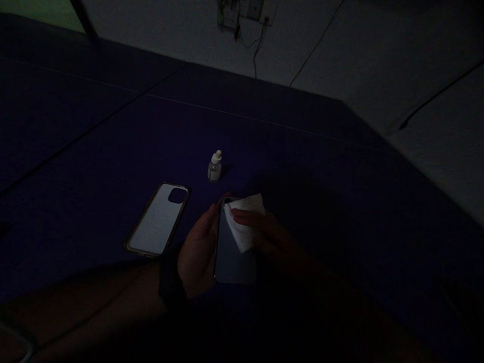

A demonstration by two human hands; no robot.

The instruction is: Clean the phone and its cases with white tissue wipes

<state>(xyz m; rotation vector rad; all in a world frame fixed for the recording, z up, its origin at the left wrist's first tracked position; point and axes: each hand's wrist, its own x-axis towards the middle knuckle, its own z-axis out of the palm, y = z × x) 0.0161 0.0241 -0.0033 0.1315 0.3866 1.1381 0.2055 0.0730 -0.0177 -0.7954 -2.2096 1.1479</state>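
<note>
In the head view, our left hand (198, 254) grips the phone (235, 267) by its left side, above the dark blue surface (287, 156). Our right hand (270, 233) lays its fingers on a white cloth (245, 236) over the phone's upper end; we cannot tell whether it pinches. A phone case (154, 222) lies to the left, and a small bottle (214, 172) stands toward the surface's far edge.

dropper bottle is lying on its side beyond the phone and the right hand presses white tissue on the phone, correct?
No, the dropper bottle isn't on its side: the head view shows it standing upright beyond the phone. The right hand presses white tissue on the phone.
</note>
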